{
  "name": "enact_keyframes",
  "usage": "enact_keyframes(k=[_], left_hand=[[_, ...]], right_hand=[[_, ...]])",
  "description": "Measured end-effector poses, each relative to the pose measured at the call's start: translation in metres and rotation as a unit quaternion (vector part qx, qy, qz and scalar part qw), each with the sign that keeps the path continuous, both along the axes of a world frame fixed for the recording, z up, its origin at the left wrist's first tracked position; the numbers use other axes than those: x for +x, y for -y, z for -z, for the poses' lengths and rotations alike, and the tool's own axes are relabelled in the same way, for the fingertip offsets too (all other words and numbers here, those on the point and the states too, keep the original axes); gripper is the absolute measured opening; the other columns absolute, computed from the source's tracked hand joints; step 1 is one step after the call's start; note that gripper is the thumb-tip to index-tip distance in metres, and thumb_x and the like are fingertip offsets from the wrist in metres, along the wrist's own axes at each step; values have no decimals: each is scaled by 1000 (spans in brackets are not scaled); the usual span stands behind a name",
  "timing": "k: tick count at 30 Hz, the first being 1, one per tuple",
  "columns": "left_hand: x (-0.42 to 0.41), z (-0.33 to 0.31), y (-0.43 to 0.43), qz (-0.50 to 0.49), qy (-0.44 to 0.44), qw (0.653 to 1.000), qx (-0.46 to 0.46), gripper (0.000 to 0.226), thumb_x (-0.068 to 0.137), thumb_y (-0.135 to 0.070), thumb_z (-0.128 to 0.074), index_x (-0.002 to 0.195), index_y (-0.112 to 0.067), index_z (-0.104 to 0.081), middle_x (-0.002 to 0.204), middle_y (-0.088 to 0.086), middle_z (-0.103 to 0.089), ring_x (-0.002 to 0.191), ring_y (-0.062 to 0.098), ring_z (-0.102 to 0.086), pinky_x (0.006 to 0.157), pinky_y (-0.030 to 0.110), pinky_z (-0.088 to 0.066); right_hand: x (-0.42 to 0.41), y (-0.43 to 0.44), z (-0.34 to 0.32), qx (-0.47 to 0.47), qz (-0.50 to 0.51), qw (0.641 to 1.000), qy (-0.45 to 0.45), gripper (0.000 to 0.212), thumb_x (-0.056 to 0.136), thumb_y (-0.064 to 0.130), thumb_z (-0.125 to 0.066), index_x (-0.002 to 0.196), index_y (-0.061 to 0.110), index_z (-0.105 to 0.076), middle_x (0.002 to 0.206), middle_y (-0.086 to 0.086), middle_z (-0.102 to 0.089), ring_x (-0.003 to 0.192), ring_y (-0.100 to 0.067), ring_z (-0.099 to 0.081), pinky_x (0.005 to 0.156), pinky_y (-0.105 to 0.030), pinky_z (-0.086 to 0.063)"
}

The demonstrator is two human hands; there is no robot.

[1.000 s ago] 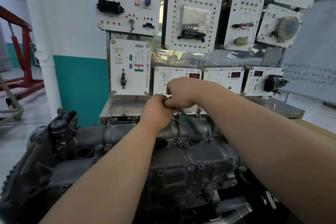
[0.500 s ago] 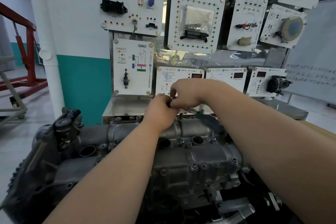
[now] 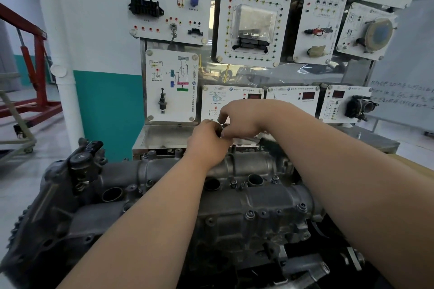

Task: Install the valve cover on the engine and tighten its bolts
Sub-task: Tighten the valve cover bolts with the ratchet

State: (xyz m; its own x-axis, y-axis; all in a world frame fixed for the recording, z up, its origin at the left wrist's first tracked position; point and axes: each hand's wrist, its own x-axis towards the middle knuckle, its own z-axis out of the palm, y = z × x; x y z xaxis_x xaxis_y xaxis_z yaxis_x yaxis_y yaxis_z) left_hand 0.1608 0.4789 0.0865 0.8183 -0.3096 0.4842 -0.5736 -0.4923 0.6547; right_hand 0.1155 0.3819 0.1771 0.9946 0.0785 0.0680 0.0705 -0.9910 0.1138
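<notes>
The left hand [image 3: 207, 145] and right hand [image 3: 242, 117] touch each other above the far edge of the valve cover [image 3: 265, 197]. The right fingers pinch a small dark part [image 3: 223, 127] — what the curled left hand holds, I cannot tell. A dark tool handle [image 3: 270, 145] sticks out beside them. The cover sits on the engine [image 3: 58, 206]. This looks like the bolt-tightening step. Next, the tool must sit straight on a bolt [image 3: 250, 213].

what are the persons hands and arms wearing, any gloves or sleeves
No gloves on the left hand or right hand. No ring, watch or wristband shows. The left forearm and right forearm are uncovered, with no sleeve in view.
</notes>
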Motion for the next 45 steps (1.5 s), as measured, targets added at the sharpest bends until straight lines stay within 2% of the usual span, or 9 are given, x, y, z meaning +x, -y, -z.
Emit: enact_keyframes(k=[6, 11, 15, 18, 23, 27, 33, 42, 45], left_hand=[[0, 2, 1, -6, 14, 1000, 0, 22, 80, -30, -63, 65, -24, -48, 91, -3, -45, 89, 23, -54, 84, 39, -47], [5, 1, -5, -18, 39, 999, -27, 20, 78, -21, -72, 84, -7, -60, 103, 2, -49, 91, 21, -55, 72, 27, -39], [0, 3, -2, -13, 36, 997, -64, 16, 76, -19, -71, 74, -7, -61, 103, 1, -54, 89, 19, -55, 77, 30, -46], [-3, 3, 1, -5, 51, 996, -75, 39, 76, -21, -72, 53, -15, -42, 94, 7, -58, 91, 22, -55, 79, 35, -47], [0, 5, -1, 5, 46, 998, -47, 30, 76, -23, -71, 59, -14, -47, 91, 5, -54, 94, 20, -53, 78, 32, -44], [5, 2, -4, 4, 49, 999, 2, 20, 77, -22, -73, 88, -7, -65, 103, 5, -52, 98, 19, -53, 79, 27, -40], [-2, 2, -1, 8, 17, 1000, -19, 21, 80, -25, -66, 64, -24, -52, 91, -6, -49, 99, 24, -52, 87, 39, -47], [-2, 0, 1, -29, 40, 999, 24, 7, 79, -14, -63, 79, -7, -64, 99, 10, -54, 97, 29, -51, 79, 38, -47], [-2, 0, -2, -6, 37, 999, 14, 14, 81, -14, -60, 69, -7, -57, 91, 7, -53, 95, 30, -50, 77, 39, -47]], right_hand=[[2, 4, 0, 11, -3, 1000, 23, 42, 84, 36, -63, 116, 9, -65, 106, -9, -68, 95, -25, -63, 71, -28, -46], [5, -2, 11, 44, 10, 998, 53, 39, 90, 44, -50, 76, 11, -66, 76, -5, -68, 74, -22, -61, 55, -27, -38], [-2, -2, -1, 7, 14, 1000, 21, 38, 85, 38, -62, 106, 7, -69, 101, -9, -70, 94, -25, -64, 75, -33, -50], [-6, -2, -6, -34, 4, 999, 11, 40, 85, 27, -65, 119, 7, -63, 114, -10, -66, 105, -28, -61, 85, -38, -49], [-8, 0, 0, -25, 3, 999, 43, 38, 88, 33, -59, 115, 7, -64, 107, -10, -68, 100, -28, -62, 82, -36, -51], [-4, -7, 12, -21, 7, 998, 66, 34, 93, 38, -48, 86, 10, -64, 83, -7, -65, 77, -24, -59, 56, -27, -39], [-9, -2, -1, -42, 17, 999, 27, 41, 86, 28, -61, 120, 6, -61, 113, -11, -67, 104, -28, -62, 87, -39, -51], [-8, -4, 11, -18, 15, 998, 50, 36, 90, 37, -51, 102, 7, -67, 99, -11, -69, 90, -26, -62, 78, -34, -50], [-9, -5, 8, -22, -4, 999, 46, 36, 89, 32, -55, 116, 10, -62, 108, -9, -67, 97, -26, -61, 79, -33, -48]])
